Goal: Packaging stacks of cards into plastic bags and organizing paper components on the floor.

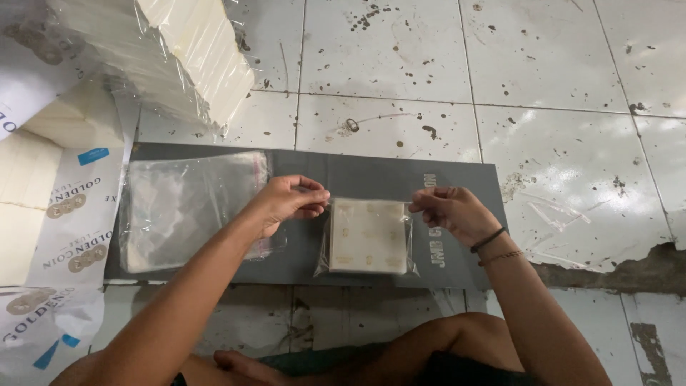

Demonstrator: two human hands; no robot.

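A small clear plastic bag (368, 236) holding a stack of cream square sheets lies on a dark grey board (343, 175) on the floor. My left hand (286, 202) pinches the bag's top left corner. At the top right corner, my right hand (451, 211) pinches the same bag; it wears dark bands at the wrist. Both hands rest just above the board, with the bag stretched between them.
A pile of empty clear bags (182, 207) lies on the board's left end. A plastic-wrapped block of cream sheets (182, 50) stands at the top left, beside white printed paper wrappers (68, 229). Stained white floor tiles (557, 107) spread right; my knees (457, 343) are below.
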